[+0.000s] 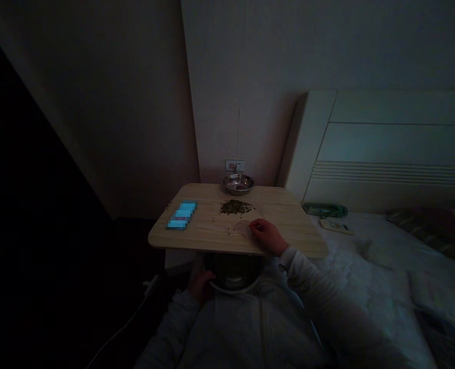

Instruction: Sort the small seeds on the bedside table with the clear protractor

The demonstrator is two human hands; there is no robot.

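Note:
My right hand (266, 236) rests on the small wooden table (289, 225), fingers curled down on the tabletop beside a pale thin patch I cannot make out. Just beyond it lies a pile of small dark seeds or grains (235, 207), with a few strays scattered nearer. My left hand (201, 286) is below the table's front edge, gripping the rim of a metal bowl (233, 277) held under the edge. A second, empty metal bowl (238, 183) stands at the table's far edge.
A lit phone (182, 214) lies on the table's left part. A wall socket (234, 165) sits behind the table. A bed with white bedding (385, 277) and a headboard (389, 148) is to the right. A white cable (135, 312) runs across the dark floor.

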